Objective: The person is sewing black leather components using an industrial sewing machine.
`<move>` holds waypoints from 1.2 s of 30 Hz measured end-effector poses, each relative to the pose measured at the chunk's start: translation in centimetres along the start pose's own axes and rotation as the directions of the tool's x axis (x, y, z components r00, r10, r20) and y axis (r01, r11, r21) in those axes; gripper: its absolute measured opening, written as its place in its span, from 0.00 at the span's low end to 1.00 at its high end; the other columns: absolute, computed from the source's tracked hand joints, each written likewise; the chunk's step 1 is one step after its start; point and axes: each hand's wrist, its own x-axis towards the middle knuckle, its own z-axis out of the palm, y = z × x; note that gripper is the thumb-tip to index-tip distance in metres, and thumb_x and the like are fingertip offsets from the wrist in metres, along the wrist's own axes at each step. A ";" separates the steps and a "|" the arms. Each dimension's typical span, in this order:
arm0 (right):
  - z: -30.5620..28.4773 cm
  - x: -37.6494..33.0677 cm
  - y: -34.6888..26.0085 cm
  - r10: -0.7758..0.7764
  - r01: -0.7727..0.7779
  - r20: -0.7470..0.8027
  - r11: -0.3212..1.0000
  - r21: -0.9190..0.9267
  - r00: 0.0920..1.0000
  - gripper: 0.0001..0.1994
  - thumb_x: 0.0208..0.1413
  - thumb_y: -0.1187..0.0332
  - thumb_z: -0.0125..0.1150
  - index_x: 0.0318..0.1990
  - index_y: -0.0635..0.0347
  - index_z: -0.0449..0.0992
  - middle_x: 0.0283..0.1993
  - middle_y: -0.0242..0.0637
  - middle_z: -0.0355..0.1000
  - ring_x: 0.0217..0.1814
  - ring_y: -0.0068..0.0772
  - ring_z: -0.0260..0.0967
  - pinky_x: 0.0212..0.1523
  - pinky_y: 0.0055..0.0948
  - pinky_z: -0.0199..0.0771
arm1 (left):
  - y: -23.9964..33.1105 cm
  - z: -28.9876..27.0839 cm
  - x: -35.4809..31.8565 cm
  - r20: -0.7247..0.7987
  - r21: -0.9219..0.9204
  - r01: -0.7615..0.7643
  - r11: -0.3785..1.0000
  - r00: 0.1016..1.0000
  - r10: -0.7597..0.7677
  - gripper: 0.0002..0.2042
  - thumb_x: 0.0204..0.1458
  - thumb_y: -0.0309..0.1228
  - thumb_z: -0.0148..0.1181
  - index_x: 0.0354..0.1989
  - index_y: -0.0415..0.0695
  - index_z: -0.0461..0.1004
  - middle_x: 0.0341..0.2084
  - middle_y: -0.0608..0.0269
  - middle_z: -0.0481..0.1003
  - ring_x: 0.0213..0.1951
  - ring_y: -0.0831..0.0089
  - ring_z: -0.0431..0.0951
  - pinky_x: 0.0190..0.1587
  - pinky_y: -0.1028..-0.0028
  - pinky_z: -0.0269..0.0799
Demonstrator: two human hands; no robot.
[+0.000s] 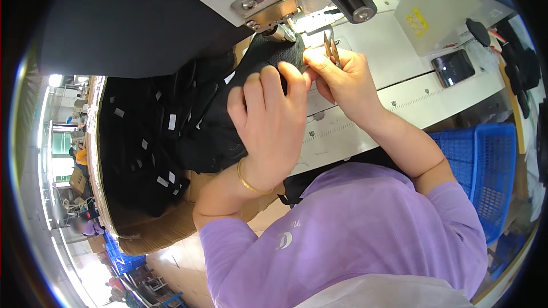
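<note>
A black textured fabric piece (268, 56) lies under the presser foot (283, 34) of a sewing machine. My left hand (273, 117) rests on it with bent fingers, and its fingertips grip the fabric close to the foot. On the other side, my right hand (349, 82) pinches at the fabric's edge between thumb and forefinger. Metal thread snips (331, 50) are tucked in that same hand, their pointed blades sticking up past the forefinger. Exactly what the pinching fingertips hold is partly hidden. The two hands almost meet at the fabric's right side.
Many black pieces with small white labels form a pile (151, 131) on the left, beside a cardboard edge (142, 244). The white machine bed (394, 88) carries a printed ruler. A dark phone (454, 68) lies at right; a blue plastic basket (479, 165) stands below.
</note>
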 end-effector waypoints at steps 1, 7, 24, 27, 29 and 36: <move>0.1 0.0 -0.3 0.013 -0.013 -0.015 1.000 0.027 1.000 0.18 0.62 0.61 0.55 0.21 0.61 0.74 0.17 0.29 0.71 0.13 0.10 0.53 0.13 0.17 0.49 | 0.0 -0.2 -0.3 -0.046 -0.080 -0.025 0.996 0.999 0.021 0.12 0.51 0.35 0.60 0.38 0.42 0.71 0.32 0.62 0.69 0.35 0.68 0.70 0.40 0.68 0.65; -0.3 0.2 0.1 0.049 -0.050 0.012 0.993 0.110 0.999 0.19 0.62 0.61 0.56 0.20 0.61 0.72 0.13 0.26 0.63 0.12 0.12 0.53 0.13 0.18 0.48 | 0.4 -0.1 -0.2 -0.217 -0.350 -0.151 0.924 0.973 0.077 0.11 0.43 0.21 0.58 0.37 0.35 0.71 0.35 0.54 0.71 0.38 0.63 0.73 0.42 0.67 0.71; -0.6 0.3 0.0 0.010 -0.011 0.020 0.999 0.038 1.000 0.17 0.63 0.62 0.54 0.22 0.61 0.72 0.15 0.25 0.64 0.15 0.11 0.56 0.15 0.17 0.52 | 0.2 3.8 1.9 -0.245 -0.358 -0.104 0.928 0.969 0.014 0.11 0.38 0.24 0.61 0.32 0.41 0.69 0.33 0.57 0.70 0.37 0.64 0.72 0.43 0.66 0.69; -0.5 0.4 -0.1 0.016 -0.017 0.030 0.999 0.033 0.999 0.17 0.64 0.62 0.54 0.23 0.62 0.72 0.16 0.27 0.67 0.15 0.11 0.56 0.15 0.17 0.52 | 0.1 3.9 1.6 -0.249 -0.358 -0.090 0.929 0.969 -0.002 0.11 0.41 0.25 0.61 0.35 0.41 0.70 0.35 0.57 0.71 0.38 0.63 0.73 0.43 0.66 0.69; -0.5 0.4 -0.2 0.023 -0.025 0.037 0.999 0.035 0.999 0.17 0.64 0.61 0.53 0.24 0.62 0.72 0.17 0.29 0.70 0.15 0.12 0.57 0.15 0.17 0.53 | 0.0 3.9 1.3 -0.251 -0.367 -0.079 0.927 0.968 -0.016 0.12 0.43 0.25 0.61 0.37 0.41 0.71 0.35 0.58 0.71 0.38 0.63 0.73 0.42 0.66 0.69; -1.2 -0.5 1.3 -0.027 0.021 0.113 0.998 0.052 0.993 0.16 0.67 0.60 0.47 0.36 0.64 0.73 0.24 0.33 0.74 0.18 0.15 0.63 0.18 0.15 0.60 | -0.9 4.3 0.3 -0.270 -0.302 0.014 0.953 0.958 -0.099 0.16 0.42 0.25 0.61 0.42 0.41 0.71 0.38 0.59 0.71 0.41 0.59 0.72 0.45 0.63 0.61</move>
